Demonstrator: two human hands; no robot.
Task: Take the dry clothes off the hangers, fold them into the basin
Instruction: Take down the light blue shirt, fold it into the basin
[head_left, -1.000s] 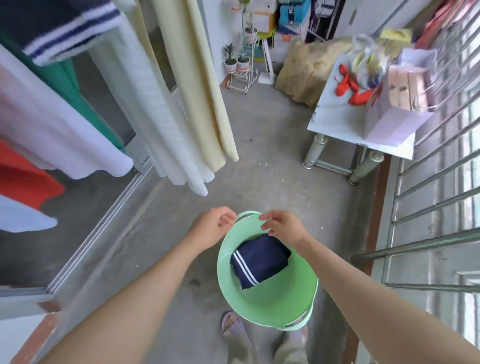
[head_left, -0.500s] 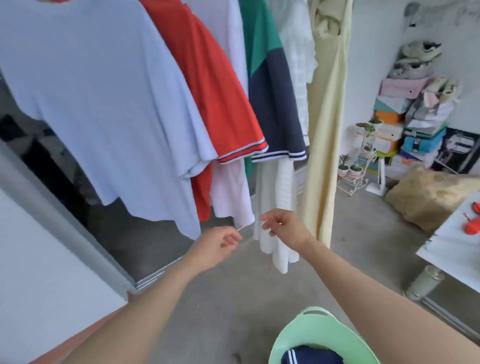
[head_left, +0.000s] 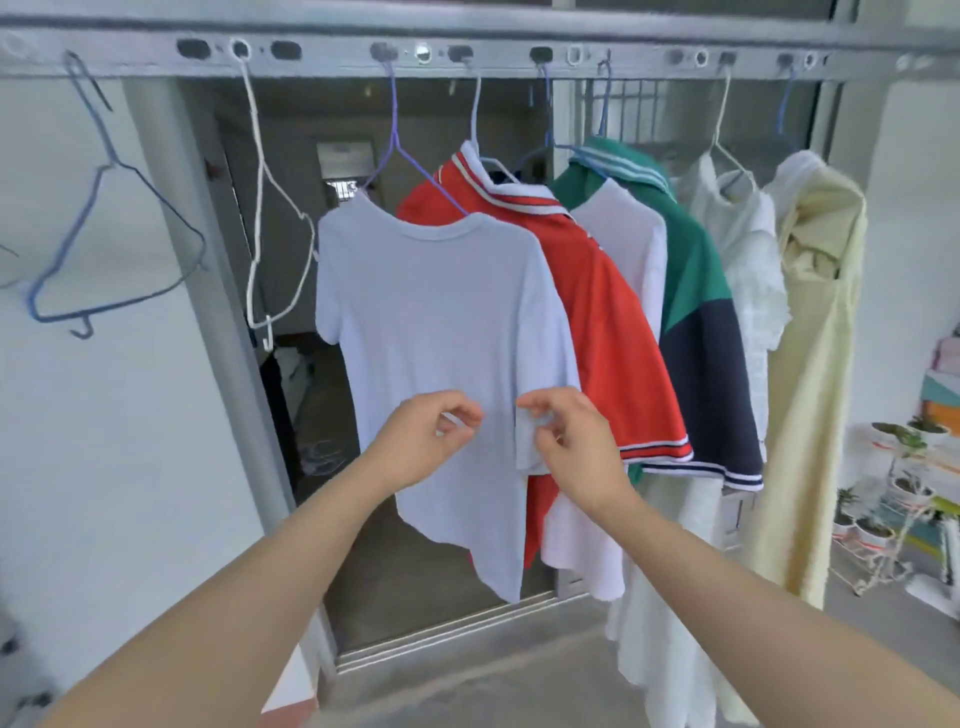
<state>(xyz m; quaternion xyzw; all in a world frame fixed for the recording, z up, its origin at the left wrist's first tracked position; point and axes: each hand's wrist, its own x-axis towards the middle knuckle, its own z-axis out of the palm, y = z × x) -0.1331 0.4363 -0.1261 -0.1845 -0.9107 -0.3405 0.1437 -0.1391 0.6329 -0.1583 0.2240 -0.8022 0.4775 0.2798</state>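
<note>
Left hand (head_left: 431, 431) and right hand (head_left: 566, 441) are hovering curled at six o'clock on the pale blue T-shirt (head_left: 441, 312), grip unclear; yanking downward may unhook its purple hanger (head_left: 393, 130).

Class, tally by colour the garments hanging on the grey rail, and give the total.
Light blue T-shirt: 1
Red polo shirt: 1
White shirts: 2
Green-and-navy polo shirt: 1
Pale yellow garment: 1
Total: 6

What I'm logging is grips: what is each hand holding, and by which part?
Cannot tell. Left hand and right hand curl their fingers by the T-shirt, left mid-body, right at the sleeve hem; no clear grip shows.
</note>
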